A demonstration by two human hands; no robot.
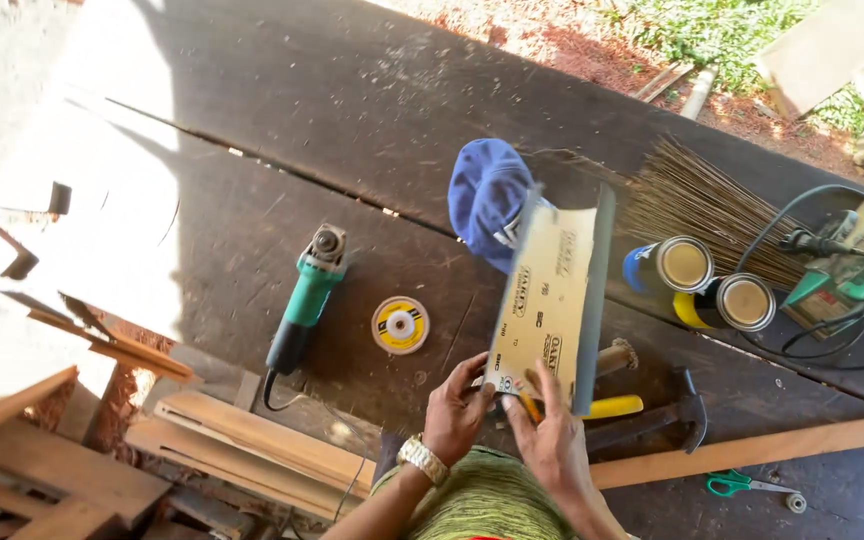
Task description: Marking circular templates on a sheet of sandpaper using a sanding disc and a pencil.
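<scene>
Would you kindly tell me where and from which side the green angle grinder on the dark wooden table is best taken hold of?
Grip the green angle grinder around its slim dark rear handle, nearest the table's front edge, coming from above with the palm over it. The body lies flat and tapers there, while the metal spindle head points away and the cord trails off the rear. Both the left hand and right hand currently hold a sandpaper sheet.

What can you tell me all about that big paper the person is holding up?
The sandpaper sheet is a tan rectangle with dark printed marks on its back; its right edge curls over and shows a dark gritty side. It stands tilted above the dark wooden table, in front of a blue cap. The left hand and right hand both pinch its bottom edge.
</scene>
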